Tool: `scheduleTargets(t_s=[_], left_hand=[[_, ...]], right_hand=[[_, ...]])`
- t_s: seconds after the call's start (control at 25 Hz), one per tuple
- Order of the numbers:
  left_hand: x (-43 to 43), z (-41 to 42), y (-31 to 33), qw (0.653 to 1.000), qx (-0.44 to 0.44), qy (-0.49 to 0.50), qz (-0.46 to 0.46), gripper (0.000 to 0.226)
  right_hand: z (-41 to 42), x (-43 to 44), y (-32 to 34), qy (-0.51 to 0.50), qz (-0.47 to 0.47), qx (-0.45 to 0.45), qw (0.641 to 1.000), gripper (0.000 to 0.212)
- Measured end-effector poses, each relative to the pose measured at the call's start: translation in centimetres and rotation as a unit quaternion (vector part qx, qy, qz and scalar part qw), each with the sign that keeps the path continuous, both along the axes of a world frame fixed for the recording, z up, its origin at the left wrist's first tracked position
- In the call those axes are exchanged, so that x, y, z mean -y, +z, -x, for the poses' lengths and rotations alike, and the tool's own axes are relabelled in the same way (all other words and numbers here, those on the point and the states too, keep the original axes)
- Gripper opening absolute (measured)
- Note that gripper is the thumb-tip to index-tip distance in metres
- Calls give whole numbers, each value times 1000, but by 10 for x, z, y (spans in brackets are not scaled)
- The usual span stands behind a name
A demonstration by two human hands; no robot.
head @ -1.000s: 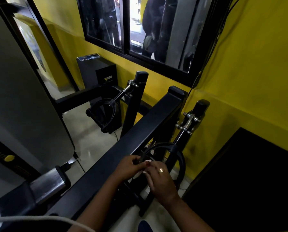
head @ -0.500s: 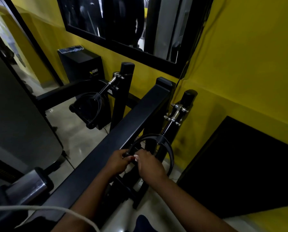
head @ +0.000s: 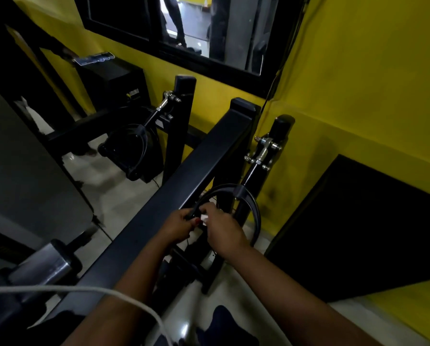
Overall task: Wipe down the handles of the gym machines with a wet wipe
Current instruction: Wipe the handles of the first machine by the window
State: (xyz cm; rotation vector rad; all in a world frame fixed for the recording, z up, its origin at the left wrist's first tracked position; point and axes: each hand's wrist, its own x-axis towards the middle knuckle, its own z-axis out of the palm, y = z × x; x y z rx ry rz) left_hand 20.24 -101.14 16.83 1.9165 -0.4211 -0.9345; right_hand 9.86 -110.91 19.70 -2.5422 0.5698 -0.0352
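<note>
A black D-shaped strap handle (head: 252, 208) hangs from a chrome swivel (head: 261, 153) on the right side of the black machine beam (head: 179, 186). My left hand (head: 175, 226) grips the handle's left end. My right hand (head: 222, 232) pinches a small white wet wipe (head: 204, 217) against that same end, the two hands touching. Most of the wipe is hidden under my fingers. A second black strap handle (head: 131, 148) hangs from another swivel on the left post.
Yellow walls close in behind and to the right, with a black-framed window (head: 184, 33) above. A black floor mat (head: 371, 228) leans at right. A chrome bar end (head: 44, 263) and a white cable (head: 84, 290) cross the lower left. A black box (head: 114, 83) stands by the wall.
The view has tilted slightly down and drifted. Both hands stay on the left end of the right handle, with small shifts of the wipe along it.
</note>
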Motion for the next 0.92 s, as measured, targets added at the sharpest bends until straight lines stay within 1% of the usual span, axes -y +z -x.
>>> scheduleTargets(t_s=[0.04,0.12,0.2,0.24,0.32,0.4,0.44,0.48,0.52,0.56,0.6,0.64,0.72,0.8,0.84,0.88,0.92], left_hand=[[0,0,0,1000,2,-3,-2,14],[0,-1,-1,1000,2,-7,-8,16],[0,-2,0,1000,-1,-5,-12,20],[0,-1,0,1000,-6,-4,-12,23],[1,-1,3,1000,-14,-6,-16,25],[1,-3,3,999,-22,-11,-23,24],[2,-4,4,999,-28,-15,-29,24],[2,-4,4,999,-30,-21,-33,23],[2,-5,4,999,-30,-27,-36,23],[2,-5,3,998,-27,-32,-38,22],[2,-5,3,998,-25,-33,-39,21],[2,-5,4,998,-25,-32,-40,20],[2,-7,3,998,-26,-32,-41,19],[2,-8,3,998,-34,-42,-44,19],[3,-6,4,997,-38,-46,-45,19],[3,-4,5,997,-41,-44,-44,19],[4,-1,6,997,-42,-41,-42,19]], right_hand=[[4,0,0,27,29,-3,999,28],[19,2,5,75,123,-27,989,25],[38,7,11,105,237,-11,966,22],[46,9,8,113,285,0,952,25],[55,6,1,106,352,19,930,28],[48,-4,-7,90,359,50,928,11],[40,-9,-8,78,334,55,938,17],[31,-15,-13,76,310,51,946,29],[23,-19,-17,82,291,33,953,39],[21,-21,-22,92,288,27,953,44],[25,-20,-27,107,303,33,946,43],[35,-15,-29,123,334,58,933,40],[67,1,-34,164,391,144,894,33],[96,18,-31,195,417,216,861,28],[102,24,-31,194,413,235,858,24],[104,25,-31,178,406,242,863,21],[100,21,-34,140,393,237,877,18]])
